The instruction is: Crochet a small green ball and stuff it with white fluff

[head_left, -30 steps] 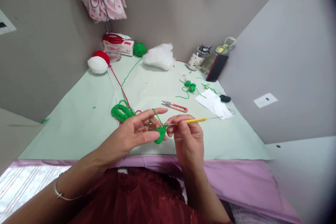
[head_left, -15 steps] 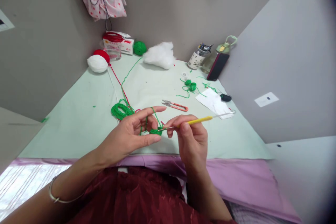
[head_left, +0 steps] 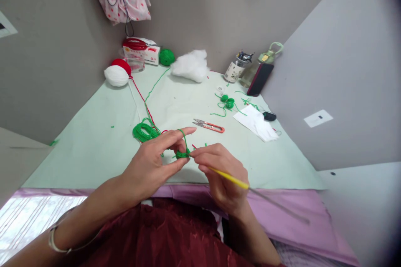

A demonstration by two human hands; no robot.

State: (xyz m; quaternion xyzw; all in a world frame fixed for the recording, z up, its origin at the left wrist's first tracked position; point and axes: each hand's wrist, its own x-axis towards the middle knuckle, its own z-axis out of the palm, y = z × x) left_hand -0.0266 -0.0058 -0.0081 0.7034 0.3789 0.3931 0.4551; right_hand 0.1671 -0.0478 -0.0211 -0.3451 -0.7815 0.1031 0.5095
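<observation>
My left hand (head_left: 156,158) pinches a small green crochet piece (head_left: 182,154) between thumb and fingers. A strand of green yarn (head_left: 185,138) runs from the piece up over my raised left index finger. My right hand (head_left: 224,173) is closed around a crochet hook (head_left: 228,177) with a yellow handle and a thin metal shaft that slants down to the right. The hook's tip is at the right edge of the green piece, largely hidden by my fingertips. Just beyond my hands lie thread snips (head_left: 209,126) with orange handles.
Left of my hands lies a loose green yarn coil (head_left: 145,130). White and red yarn balls (head_left: 116,75), a green ball (head_left: 166,57) and white stuffing (head_left: 190,66) stand farther back. To the right are small green crocheted balls (head_left: 229,103), white paper (head_left: 255,123) and a phone (head_left: 260,79).
My right hand has turned, swinging the hook's back end from pointing up-right to down-right. The green piece and my left hand have shifted slightly left.
</observation>
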